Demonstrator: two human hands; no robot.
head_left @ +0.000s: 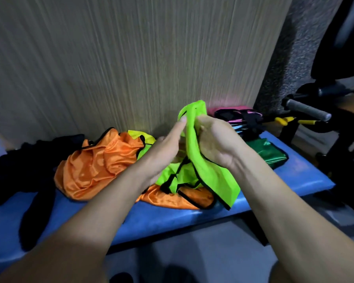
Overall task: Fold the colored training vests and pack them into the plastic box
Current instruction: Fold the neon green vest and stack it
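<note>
On the blue bench (294,176) lie two orange vests (94,166), two lime-green vests (194,144), one dark green folded vest (272,154) near its right edge and one black garment (29,170) at its left edge. Two hands show.

lime vest (194,152), orange vest (94,162), blue bench (294,176)

One head-worn camera looks forward and down, close over a blue bench (294,180), which runs from 8 o'clock to 3 o'clock against a wood-grain wall (131,58).
</note>
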